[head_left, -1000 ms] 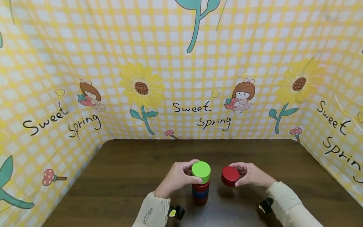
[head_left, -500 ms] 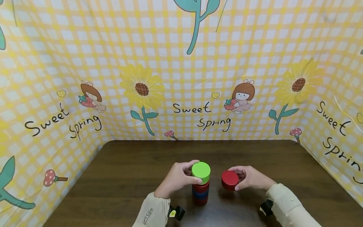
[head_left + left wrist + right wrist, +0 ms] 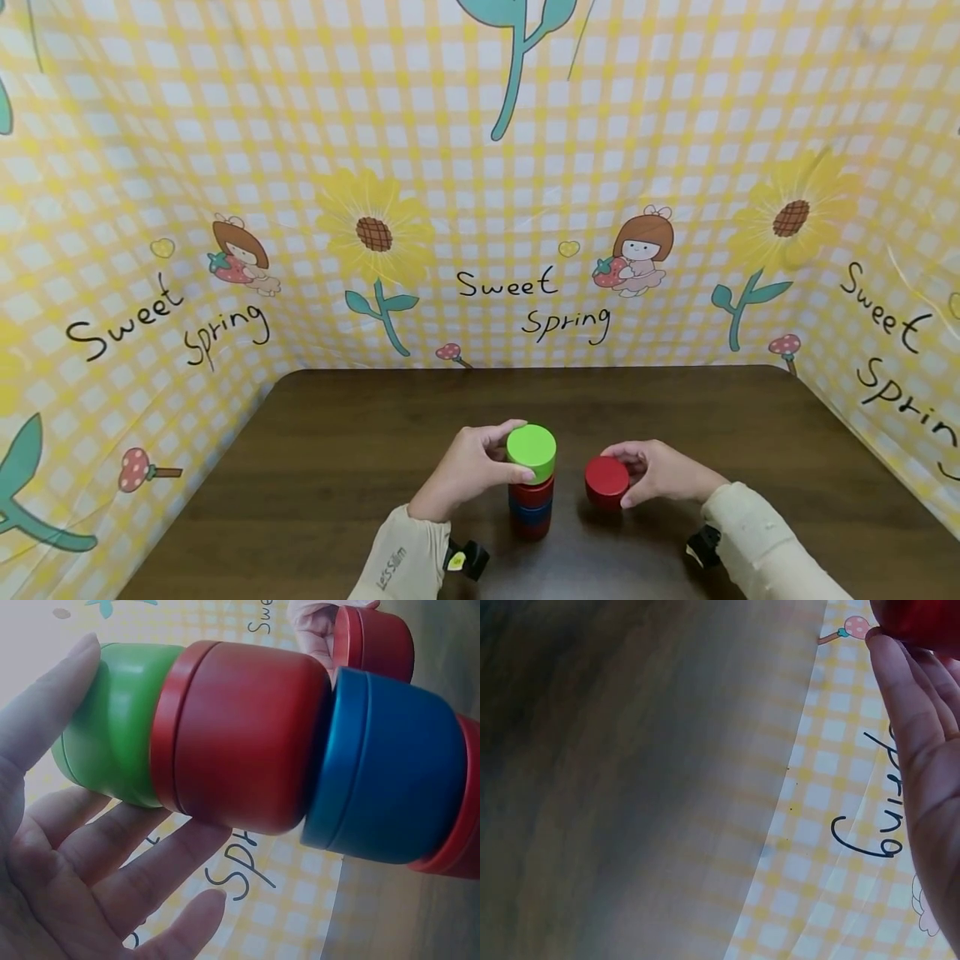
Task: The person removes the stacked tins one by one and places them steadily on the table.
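A column of small round lidded tins stands on the table. From the top down come a green tin (image 3: pixel 532 454), a red tin (image 3: pixel 532 495), a blue tin (image 3: pixel 531 512) and another red tin (image 3: pixel 531 529). My left hand (image 3: pixel 467 467) grips the green one between thumb and fingers; in the left wrist view its fingertips reach the upper red tin (image 3: pixel 247 735). To the right of the column, my right hand (image 3: pixel 666 472) holds a separate red tin (image 3: pixel 606 480) by its side, low over the table. The right wrist view catches only part of that red tin (image 3: pixel 922 622).
The dark wooden table (image 3: pixel 337 467) reaches back to a yellow checked cloth (image 3: pixel 495 208) that hangs behind it and along both sides. A black wrist camera (image 3: pixel 467 560) sits below the left cuff, and another black camera (image 3: pixel 703 547) below the right.
My right hand has come down with its red tin, slightly nearer to me. The left hand and the column have stayed where they were.
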`<state>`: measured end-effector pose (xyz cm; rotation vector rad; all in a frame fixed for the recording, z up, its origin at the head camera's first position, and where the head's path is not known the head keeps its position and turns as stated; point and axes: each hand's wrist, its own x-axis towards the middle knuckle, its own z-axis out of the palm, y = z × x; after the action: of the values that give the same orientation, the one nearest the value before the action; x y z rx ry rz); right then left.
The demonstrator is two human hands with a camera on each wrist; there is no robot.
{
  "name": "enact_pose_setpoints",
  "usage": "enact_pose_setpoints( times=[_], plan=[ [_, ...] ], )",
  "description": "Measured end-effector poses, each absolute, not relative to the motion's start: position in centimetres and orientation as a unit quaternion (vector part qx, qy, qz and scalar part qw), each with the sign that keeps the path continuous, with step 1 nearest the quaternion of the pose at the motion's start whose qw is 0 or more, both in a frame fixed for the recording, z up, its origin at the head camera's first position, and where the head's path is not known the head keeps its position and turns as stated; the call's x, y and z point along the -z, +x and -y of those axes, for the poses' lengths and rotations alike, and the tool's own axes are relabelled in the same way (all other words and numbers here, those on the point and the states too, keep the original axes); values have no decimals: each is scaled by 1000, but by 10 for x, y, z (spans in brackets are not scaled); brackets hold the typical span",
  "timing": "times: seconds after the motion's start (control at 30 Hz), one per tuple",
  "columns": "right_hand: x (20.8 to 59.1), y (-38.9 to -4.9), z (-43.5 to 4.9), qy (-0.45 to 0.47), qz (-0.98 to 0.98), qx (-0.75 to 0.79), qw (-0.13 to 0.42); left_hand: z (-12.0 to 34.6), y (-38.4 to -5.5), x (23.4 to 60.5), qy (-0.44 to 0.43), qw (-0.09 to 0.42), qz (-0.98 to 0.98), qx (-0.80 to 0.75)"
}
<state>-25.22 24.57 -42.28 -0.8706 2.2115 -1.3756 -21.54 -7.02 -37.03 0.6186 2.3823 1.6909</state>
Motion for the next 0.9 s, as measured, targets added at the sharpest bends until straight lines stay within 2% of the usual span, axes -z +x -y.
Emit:
enact_pose_setpoints(
  times=[0.9],
  plan=[
    [427,-246,-236,-300,-788,479,243,70,-216,372,198,83,-788,-577]
  ],
)
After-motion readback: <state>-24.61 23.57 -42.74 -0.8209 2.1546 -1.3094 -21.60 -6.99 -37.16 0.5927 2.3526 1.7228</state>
